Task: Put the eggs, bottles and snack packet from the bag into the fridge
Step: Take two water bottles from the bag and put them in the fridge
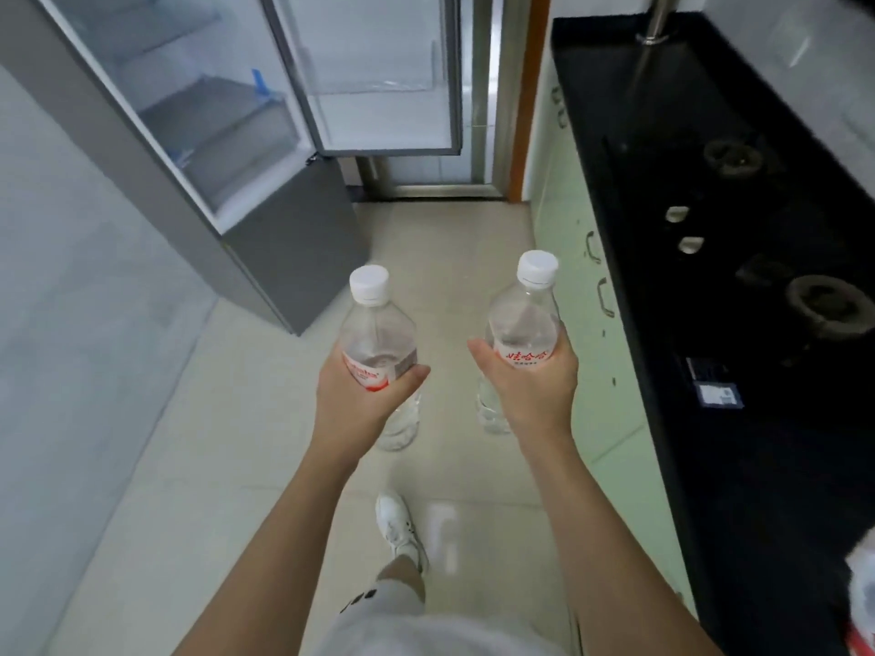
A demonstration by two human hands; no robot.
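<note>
The left grip is wrapped around the label of a clear water bottle, thumb on the label's right side. The right grip is wrapped the same way around a second clear bottle, whose red lettering faces the camera. Both bottles stand roughly upright with white caps on, side by side but apart, held out over the pale tiled floor in front of the person. Below the arms, a white shoe rests on the floor. Ahead and to the left stands the grey fridge; its upper door is swung open, showing pale shelves inside. The bottles are outside it, well short of the opening. Along the right runs a black bench over light green cabinet fronts, with two gas burners set into it. At the near end of the bench, by its right edge, a white plastic bag with a red patch is partly cut off by the frame.
</note>
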